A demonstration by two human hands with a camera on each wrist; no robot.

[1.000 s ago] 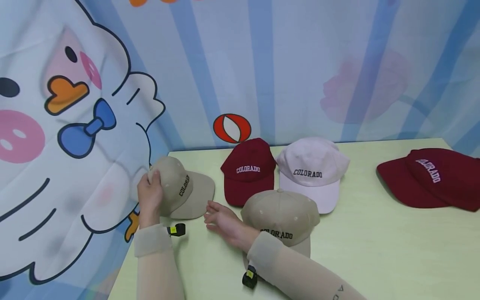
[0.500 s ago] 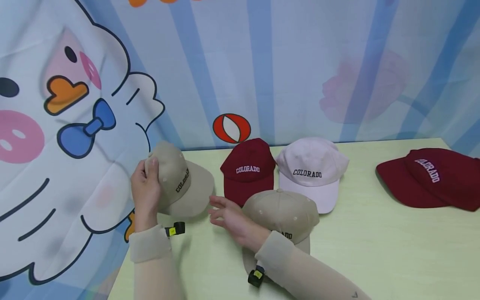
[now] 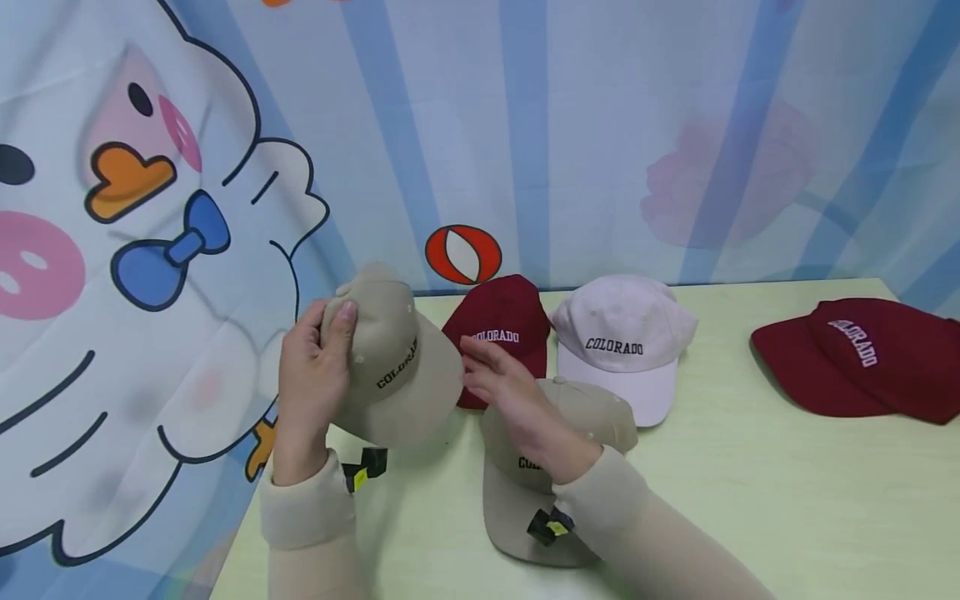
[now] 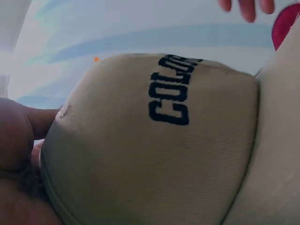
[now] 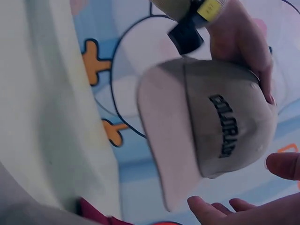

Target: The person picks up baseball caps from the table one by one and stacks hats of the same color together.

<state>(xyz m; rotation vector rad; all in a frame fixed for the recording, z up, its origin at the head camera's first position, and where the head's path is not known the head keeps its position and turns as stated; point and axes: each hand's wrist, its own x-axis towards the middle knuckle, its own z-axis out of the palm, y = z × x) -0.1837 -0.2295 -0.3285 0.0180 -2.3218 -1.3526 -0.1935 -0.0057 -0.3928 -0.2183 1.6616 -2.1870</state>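
Gripping a beige cap (image 3: 378, 333) left of centre in the frame, your left hand (image 3: 315, 375) pinches its back edge between thumb and fingers, likely to leave the lettering (image 5: 224, 126) and brim (image 3: 431, 396) free. The cap extends rightward from that grip, its brim just beside your right hand (image 3: 525, 408), whose outstretched fingers hold nothing, perhaps placed there for steadying. On the table (image 3: 750, 500) sit 4 more: another beige hat (image 3: 513, 512) lower centre, burgundy (image 3: 513, 304) and white hats (image 3: 622, 329) behind, and a burgundy hat at far right (image 3: 862, 358).
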